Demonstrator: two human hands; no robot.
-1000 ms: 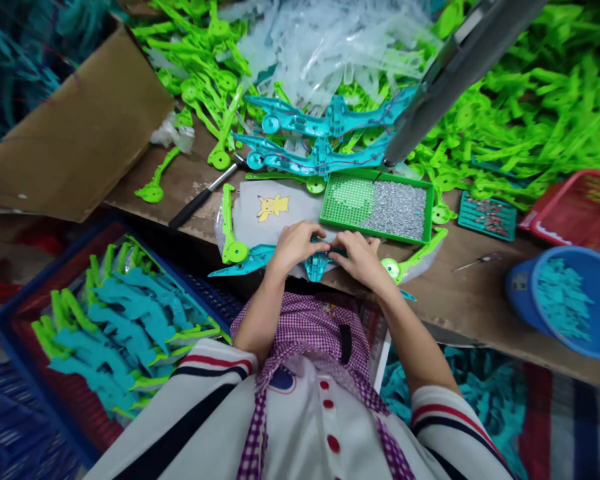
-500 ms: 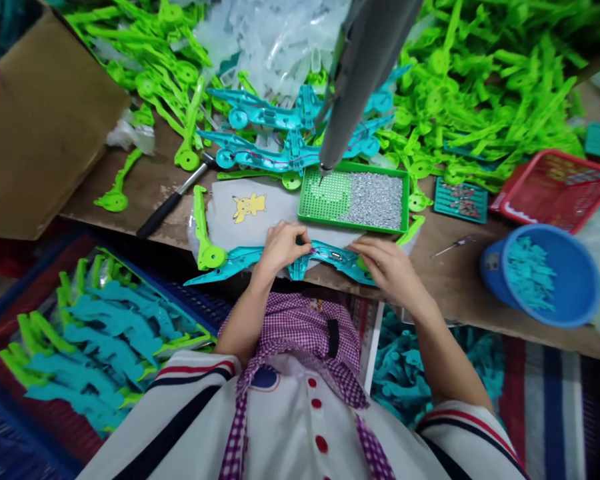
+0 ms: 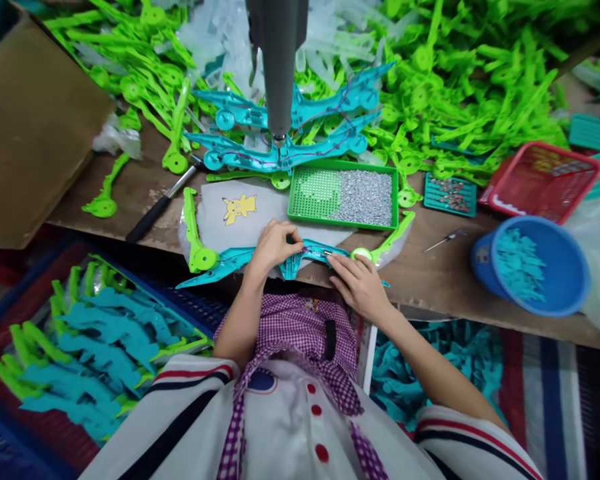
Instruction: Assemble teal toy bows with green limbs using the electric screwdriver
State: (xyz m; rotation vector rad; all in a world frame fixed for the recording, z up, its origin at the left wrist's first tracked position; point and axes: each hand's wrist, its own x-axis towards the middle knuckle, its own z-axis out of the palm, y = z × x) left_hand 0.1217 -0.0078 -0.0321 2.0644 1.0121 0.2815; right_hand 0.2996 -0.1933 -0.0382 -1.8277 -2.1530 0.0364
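Note:
A long turquoise plastic shell [image 3: 230, 263] with thin wiring inside lies along the table's near edge. My left hand [image 3: 274, 248] is closed at its middle, thumb and fingertips pinching the shell by the wire. My right hand [image 3: 360, 283] lies over the shell's right half, fingers close together and their tips at a small silver piece [image 3: 327, 253] inside it. What sits under those fingers is hidden. Bright green arms, one at the left [image 3: 195, 233] and one at the right [image 3: 393, 239], lie at the shell's two sides.
A green tray [image 3: 344, 225] of small silver pieces stands behind my hands. Above hangs a grey powered driver [image 3: 279, 73]. Two wired turquoise shells [image 3: 240, 150] lie behind. A hammer [image 3: 160, 208] is left; a blue bucket [image 3: 560, 267] and a red basket [image 3: 545, 180] are right.
My right hand has moved left and inward along the shell, uncovering the green arm at the right. My left hand keeps its pinch. The hanging driver has swung left.

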